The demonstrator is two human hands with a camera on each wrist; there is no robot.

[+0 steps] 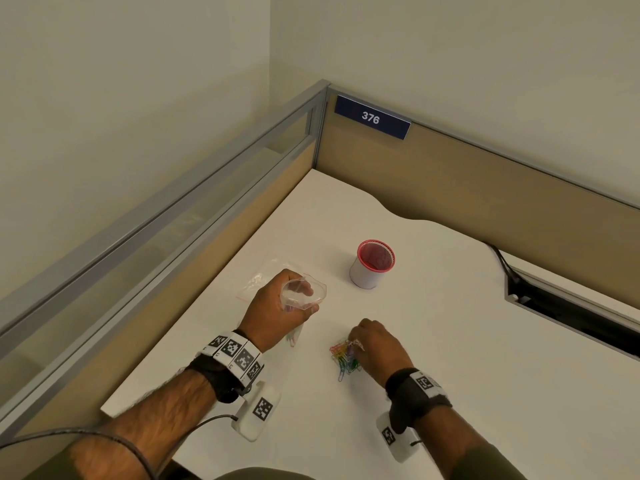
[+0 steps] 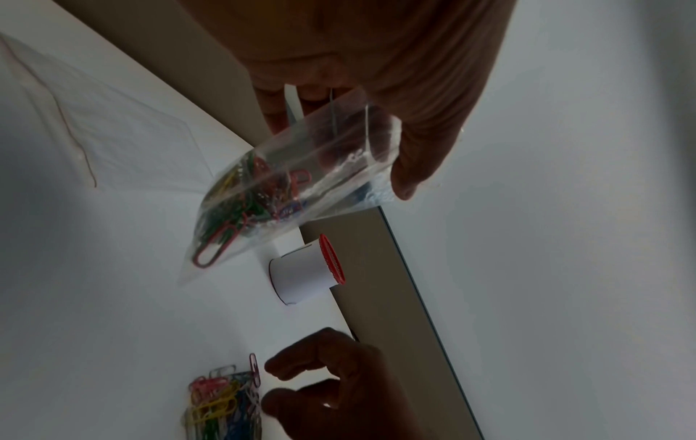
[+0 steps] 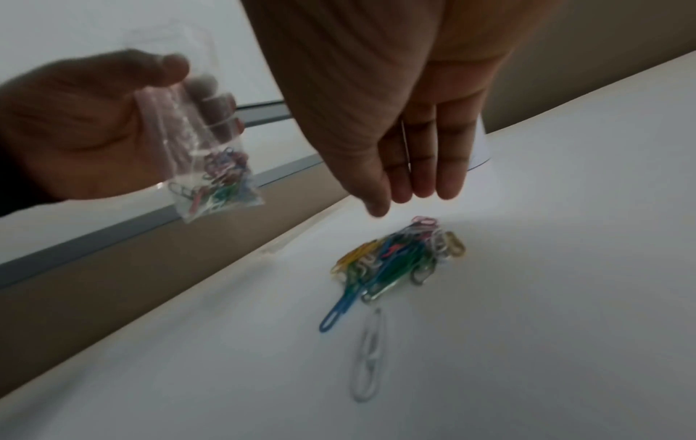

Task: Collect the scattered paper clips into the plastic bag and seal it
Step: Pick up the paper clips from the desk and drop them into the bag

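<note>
The right hand [image 1: 375, 344] hangs over the heap of paper clips [image 3: 399, 256], its fingers [image 3: 425, 166] nearly straight and loose, holding nothing, their tips just above the far end of the heap, which lies on the white surface [image 1: 450, 341]. A blue clip and a pale clip [image 3: 369, 357] lie just apart from the heap, on the wrist side of those fingers. The clips are small bent wire in red, yellow, green, blue and white; they are probably light, stiff and prone to tangle, so a pinch at the thick of the heap should lift several at once, while the flat strays likely need a fingertip slid under an end. To the left of the fingers, the left hand [image 1: 277, 306] grips the plastic bag [image 2: 286, 190] near its mouth, fingers curled round it, with a clump of clips sagging in its bottom corner. The bag is thin, clear and limp, likely slippery, and best held at the stiffer rim. Beyond the fingers stand a second flat bag [image 1: 263, 275] and a red-rimmed white cup [image 1: 372, 265].
</note>
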